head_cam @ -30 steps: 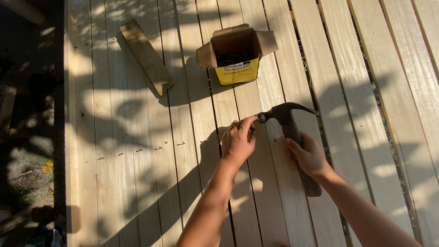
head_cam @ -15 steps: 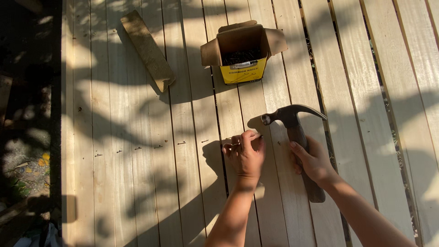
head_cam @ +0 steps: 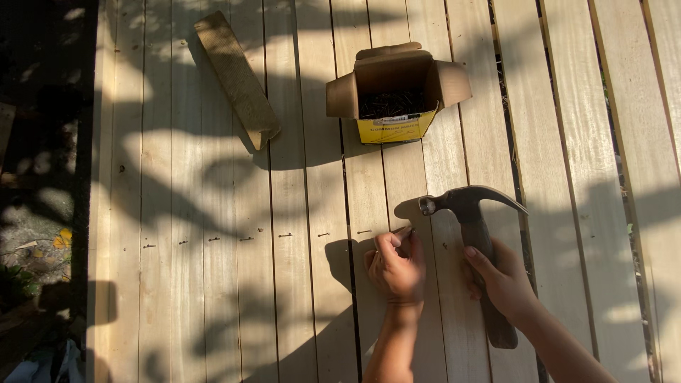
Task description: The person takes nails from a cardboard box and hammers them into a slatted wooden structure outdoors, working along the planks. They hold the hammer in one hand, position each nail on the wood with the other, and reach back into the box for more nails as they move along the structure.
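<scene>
My left hand (head_cam: pixel 397 266) pinches a nail (head_cam: pixel 401 232) between thumb and fingers and rests it on a pale deck board (head_cam: pixel 425 312). My right hand (head_cam: pixel 502 278) grips the handle of a claw hammer (head_cam: pixel 468 213). The hammer's head hangs just right of and above the nail, its striking face turned left and close to my left fingers. An open cardboard box (head_cam: pixel 394 93) with a yellow front, full of dark nails, stands on the boards beyond the hammer.
A short wooden block (head_cam: pixel 237 78) lies slantwise at the upper left. A row of nail heads (head_cam: pixel 245 238) runs across the boards left of my hand. The deck ends at the left, with ground (head_cam: pixel 35 234) below. Dark gaps part the boards on the right.
The view has shifted, so the box and block sit further right. My left hand stays on the nail, and the hammer head hangs a little lower and closer beside it.
</scene>
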